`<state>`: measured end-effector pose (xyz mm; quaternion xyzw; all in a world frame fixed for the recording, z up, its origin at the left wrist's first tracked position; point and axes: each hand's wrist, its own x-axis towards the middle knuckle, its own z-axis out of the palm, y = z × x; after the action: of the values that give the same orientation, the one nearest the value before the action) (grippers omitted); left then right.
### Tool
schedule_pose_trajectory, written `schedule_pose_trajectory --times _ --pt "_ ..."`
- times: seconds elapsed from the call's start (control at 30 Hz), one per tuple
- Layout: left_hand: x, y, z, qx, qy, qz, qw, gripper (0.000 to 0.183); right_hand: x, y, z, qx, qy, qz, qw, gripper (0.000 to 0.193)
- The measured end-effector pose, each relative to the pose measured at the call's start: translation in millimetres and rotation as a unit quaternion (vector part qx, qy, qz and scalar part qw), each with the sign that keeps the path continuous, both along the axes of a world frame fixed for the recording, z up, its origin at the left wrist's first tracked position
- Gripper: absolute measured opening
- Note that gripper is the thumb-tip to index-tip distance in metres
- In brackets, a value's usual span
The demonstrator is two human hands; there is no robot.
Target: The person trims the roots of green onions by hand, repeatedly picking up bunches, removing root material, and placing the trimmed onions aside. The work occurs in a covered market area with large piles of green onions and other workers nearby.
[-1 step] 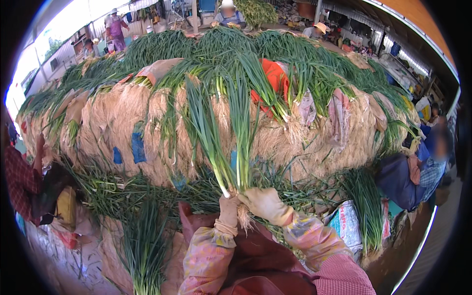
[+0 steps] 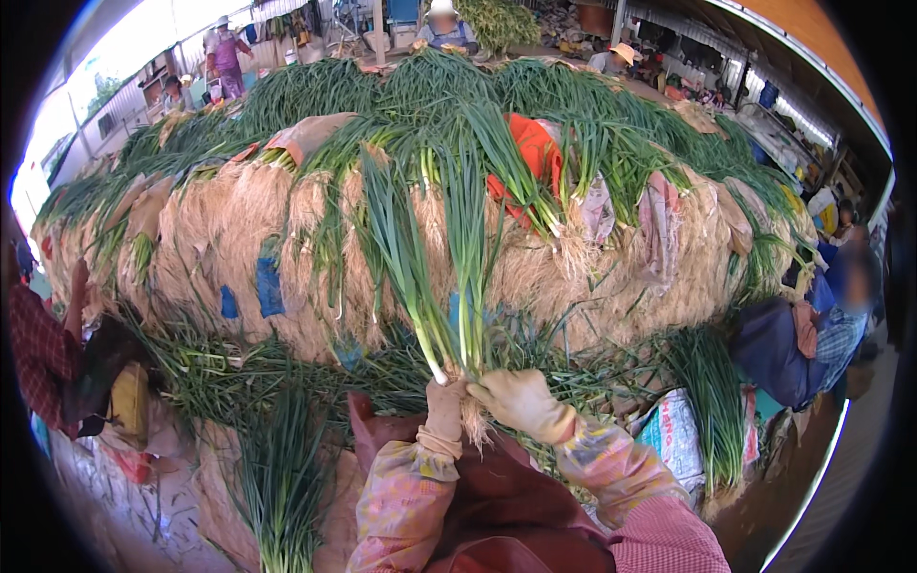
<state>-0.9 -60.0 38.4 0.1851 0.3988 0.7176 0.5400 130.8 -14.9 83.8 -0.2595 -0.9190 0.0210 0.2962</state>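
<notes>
In the head view, a small bunch of green onions [image 2: 449, 277] is being held upright in front of the chest, roots down and leaves fanning upward. The left hand [image 2: 445, 409], in a tan glove, is being wrapped around the white stalks just above the roots, its fingers closed on the bunch. The right hand [image 2: 522, 403], also gloved, is being pressed against the same bunch from the right, with its fingers curled around the root end [image 2: 475, 420], which is hanging as a pale tuft between the two hands. Both forearms are being covered by patterned pink sleeves [image 2: 411, 497].

Behind the bunch, a very large heap of green onions [image 2: 287, 220] is being shown stacked with pale roots facing the viewer and green tops lying across the upper side. An orange cloth [image 2: 535, 153] is being seen lodged among the tops, just right of the held leaves. Loose onions [image 2: 277, 477] are lying on the ground at the lower left, and another bundle [image 2: 712, 401] is lying at the right beside a printed sack [image 2: 673, 435]. A seated person in blue [image 2: 812, 334] is being seen at the right edge, well apart from the hands.
</notes>
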Motion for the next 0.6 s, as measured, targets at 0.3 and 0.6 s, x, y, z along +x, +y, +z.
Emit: schedule_pose_trajectory --times 0.3,0.6 --pt "-24 -5 -26 0.087 -0.259 -0.171 0.947 0.016 133 -16 -95 -0.179 -0.16 -0.416 0.877 0.034" --pt "-9 -3 -21 -0.055 -0.081 -0.082 0.992 0.012 19 40 -38 -0.32 0.119 -0.089 0.936 0.027"
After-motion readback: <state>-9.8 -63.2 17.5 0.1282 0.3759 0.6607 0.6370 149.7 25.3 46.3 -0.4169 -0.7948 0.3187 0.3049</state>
